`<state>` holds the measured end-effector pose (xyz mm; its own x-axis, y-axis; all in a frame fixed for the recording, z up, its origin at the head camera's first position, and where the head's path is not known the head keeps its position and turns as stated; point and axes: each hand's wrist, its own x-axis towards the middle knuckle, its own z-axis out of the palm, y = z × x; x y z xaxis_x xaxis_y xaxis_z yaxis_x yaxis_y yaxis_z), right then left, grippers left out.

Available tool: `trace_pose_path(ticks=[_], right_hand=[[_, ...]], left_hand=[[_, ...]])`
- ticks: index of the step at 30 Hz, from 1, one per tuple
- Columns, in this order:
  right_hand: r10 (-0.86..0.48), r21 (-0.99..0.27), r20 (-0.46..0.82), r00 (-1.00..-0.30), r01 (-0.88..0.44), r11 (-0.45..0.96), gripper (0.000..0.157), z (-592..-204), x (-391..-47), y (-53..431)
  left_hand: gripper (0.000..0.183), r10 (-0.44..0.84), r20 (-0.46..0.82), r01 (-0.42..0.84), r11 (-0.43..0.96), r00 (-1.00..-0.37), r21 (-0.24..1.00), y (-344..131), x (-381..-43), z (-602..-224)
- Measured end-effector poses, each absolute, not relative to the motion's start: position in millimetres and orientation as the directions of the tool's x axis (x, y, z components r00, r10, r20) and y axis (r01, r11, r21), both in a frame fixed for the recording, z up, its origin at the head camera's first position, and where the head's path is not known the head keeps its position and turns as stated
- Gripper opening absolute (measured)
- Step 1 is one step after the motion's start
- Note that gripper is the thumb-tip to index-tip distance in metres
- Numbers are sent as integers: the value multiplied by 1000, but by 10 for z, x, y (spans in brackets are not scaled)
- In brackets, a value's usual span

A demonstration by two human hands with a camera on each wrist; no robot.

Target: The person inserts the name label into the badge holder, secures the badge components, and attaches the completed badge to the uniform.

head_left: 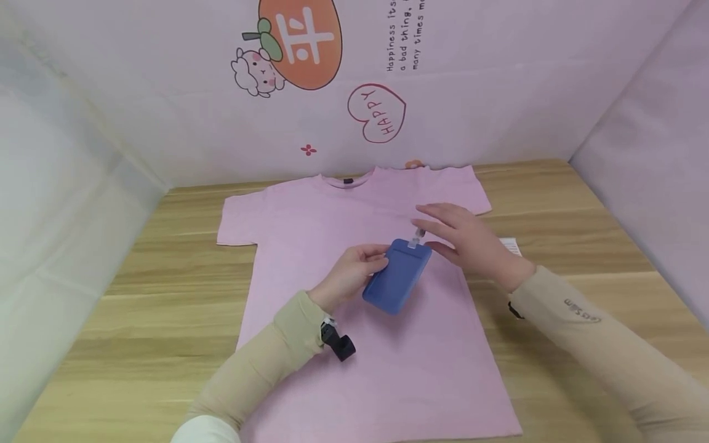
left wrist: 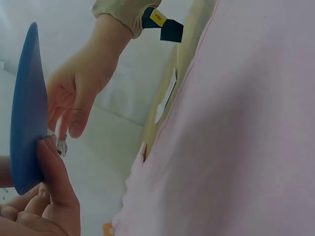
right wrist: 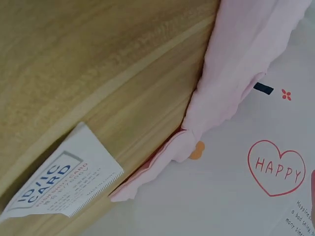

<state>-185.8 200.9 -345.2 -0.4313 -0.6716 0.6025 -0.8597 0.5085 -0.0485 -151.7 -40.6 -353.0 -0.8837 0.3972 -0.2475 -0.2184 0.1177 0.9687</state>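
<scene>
A blue ID badge holder (head_left: 397, 277) is held tilted above a pink T-shirt (head_left: 310, 246), its clip end pointing up and away. My left hand (head_left: 350, 271) pinches its left edge between thumb and fingers; in the left wrist view the holder (left wrist: 28, 113) appears edge-on. A clear strap with a metal clip (head_left: 416, 237) sticks out of the top. Around that clip my right hand (head_left: 471, 246) hovers with loosely extended fingers and the thumb apart; whether a fingertip touches the clip is hard to tell. The right wrist view shows almost none of that hand.
The T-shirt lies spread flat on a wooden table (head_left: 166, 307), collar toward the printed back wall (head_left: 471, 111). A white printed card packet (right wrist: 69, 177) lies on the wood to the right of the shirt, partly behind my right hand in the head view. Fabric walls flank both sides.
</scene>
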Motion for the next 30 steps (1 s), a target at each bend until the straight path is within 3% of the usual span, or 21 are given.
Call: trace_pose_path(ticks=[18,22,25,30], right_hand=[[-687,6,657,-312,-908,418,43,-3518,-1871,1987],[-675,7,676,-296,-913,408,21,-3521,-1872,1995],[-659,11,695,-287,-913,408,38,-3511,-1866,1992],[-626,-14,721,-297,-909,416,37,-3473,-1850,1986]], left_hand=[[39,459,-250,-178,193,-852,965,-429,-1456,-3535],[40,461,-257,-180,205,-849,962,-430,-1459,-3542],[40,474,-255,-175,207,-843,963,-431,-1461,-3550],[40,471,-236,-152,209,-850,966,-451,-1480,-3555]])
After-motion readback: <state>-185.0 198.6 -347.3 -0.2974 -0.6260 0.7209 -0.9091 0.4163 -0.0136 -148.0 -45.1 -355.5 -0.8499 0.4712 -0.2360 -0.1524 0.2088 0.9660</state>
